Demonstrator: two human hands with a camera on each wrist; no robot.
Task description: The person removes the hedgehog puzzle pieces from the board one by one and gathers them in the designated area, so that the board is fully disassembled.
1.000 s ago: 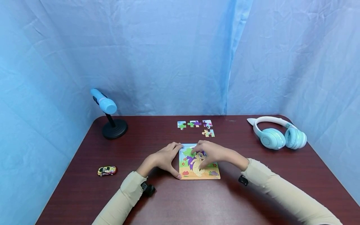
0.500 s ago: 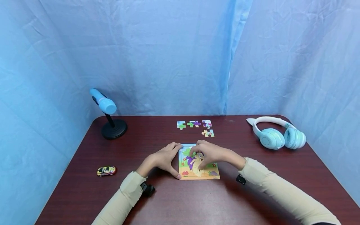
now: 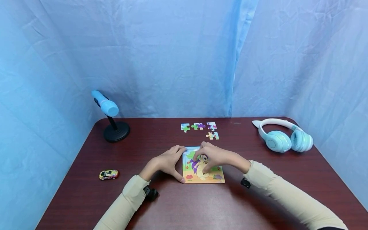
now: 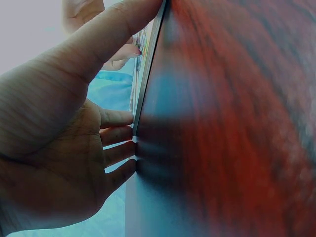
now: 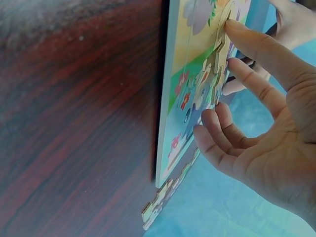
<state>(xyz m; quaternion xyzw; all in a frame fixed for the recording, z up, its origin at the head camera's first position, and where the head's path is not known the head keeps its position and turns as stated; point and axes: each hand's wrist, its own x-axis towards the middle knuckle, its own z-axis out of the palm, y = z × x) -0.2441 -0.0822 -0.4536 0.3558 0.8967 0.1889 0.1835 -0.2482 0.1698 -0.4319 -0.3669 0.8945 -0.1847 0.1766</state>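
A square jigsaw puzzle [image 3: 188, 179] with a cartoon hedgehog picture lies flat on the table. My left hand [image 3: 169, 162] rests along its left edge, thumb at the near corner and fingertips at the far corner, fingers fairly straight. Over the picture's middle, my right hand [image 3: 217, 157] pinches a puzzle piece [image 5: 222, 57] between thumb and index finger. That piece stands tilted up from the board in the right wrist view; its other fingers curl loosely over the far part. Loose puzzle pieces [image 3: 212, 136] lie beyond the board, several in all.
A blue microphone [image 3: 108, 107] on a black stand [image 3: 116, 131] is at the back left. A toy car [image 3: 109, 174] sits on the left of the table [image 3: 195, 207]. Cat-ear headphones [image 3: 278, 141] lie at the back right, before a blue curtain [image 3: 172, 64].
My right index finger has shifted slightly left and toward me, and the hedgehog face under that hand looks more tilted up. My left hand keeps its place at the board's edge.
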